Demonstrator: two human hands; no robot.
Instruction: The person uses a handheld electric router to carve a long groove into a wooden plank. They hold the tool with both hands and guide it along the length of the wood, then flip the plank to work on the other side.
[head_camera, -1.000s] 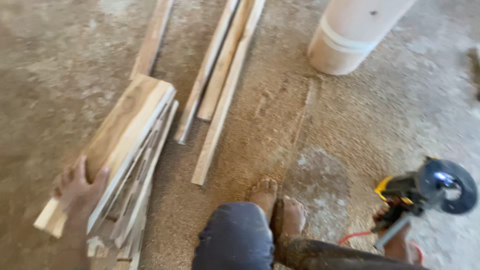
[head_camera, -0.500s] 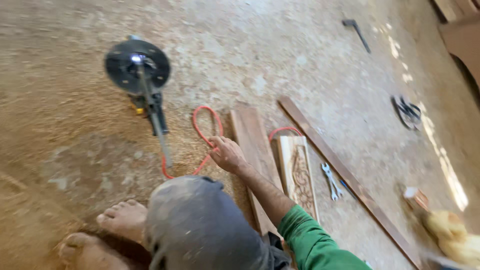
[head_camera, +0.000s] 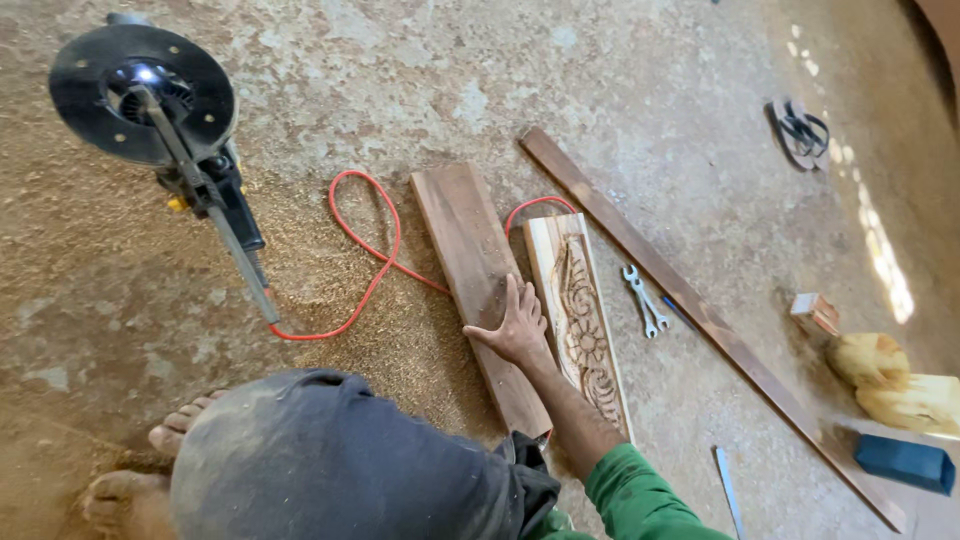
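Nearest to me, my right hand (head_camera: 517, 325) lies flat with its fingers spread on the plain dark plank (head_camera: 480, 285), gripping nothing; my left hand is out of view. Touching the hand's right edge is the carved board (head_camera: 583, 320), lying alongside the plank on the floor (head_camera: 650, 90). Further right lie two wrenches (head_camera: 645, 298), then a long strip of wood (head_camera: 700, 315). To the hand's left a red cord (head_camera: 375, 270) loops through sawdust. Farthest up and left sits the power tool (head_camera: 160, 110) with its round black base.
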